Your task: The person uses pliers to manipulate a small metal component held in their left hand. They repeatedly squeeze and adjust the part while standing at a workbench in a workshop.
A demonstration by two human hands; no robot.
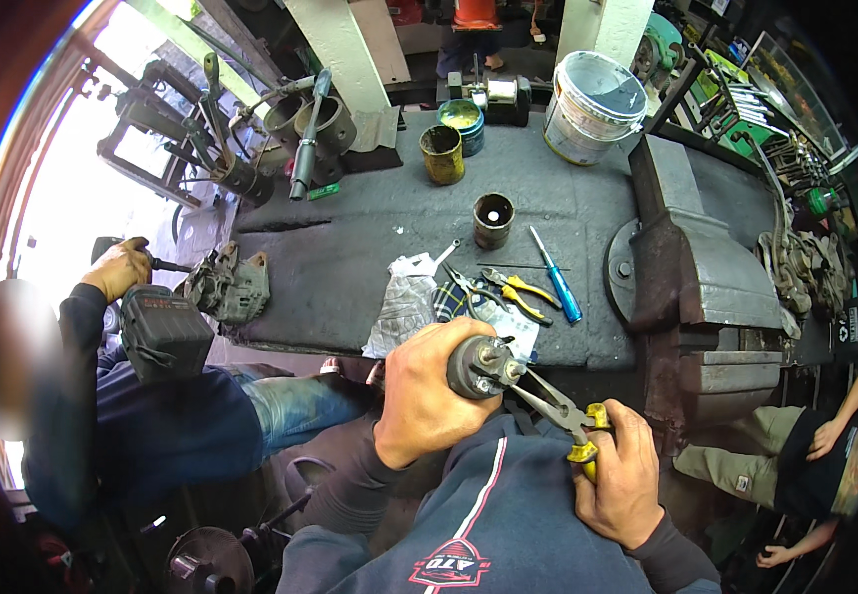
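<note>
1. Left hand: fingers wrapped around a small dark-grey metal cylinder with bolt-like terminals on its end. It's held up off the near edge of the dark, worn counter, in front of the torso.
2. Right hand: fingers clamped around the yellow grips of steel long-nose pliers. The pliers' tips are apart, at the cylinder's terminal end; can't tell whether they touch or grip.
3. Risk: tips could skid off a terminal and jab the left hand, if the bite is shallow or the angle is off.
4. Risk: squeezing or twisting too hard could mar a thread or bend a terminal.
5. Risk: the cylinder has only the left fingers for support, so a twist could roll it loose and drop it past the counter edge.
6. Just beyond on the counter: yellow-and-black pliers, a blue-handled screwdriver, a crumpled grey-white cloth. A low elbow or sleeve could catch them.
7. Hidden: most of the cylinder's side, behind the left fingers; the pliers' grip ends, inside the right palm.
8. Cut off or unclear: co-worker at far right, clipped by the dark fisheye rim; parts piled beyond the big grey vise blur together.
</note>
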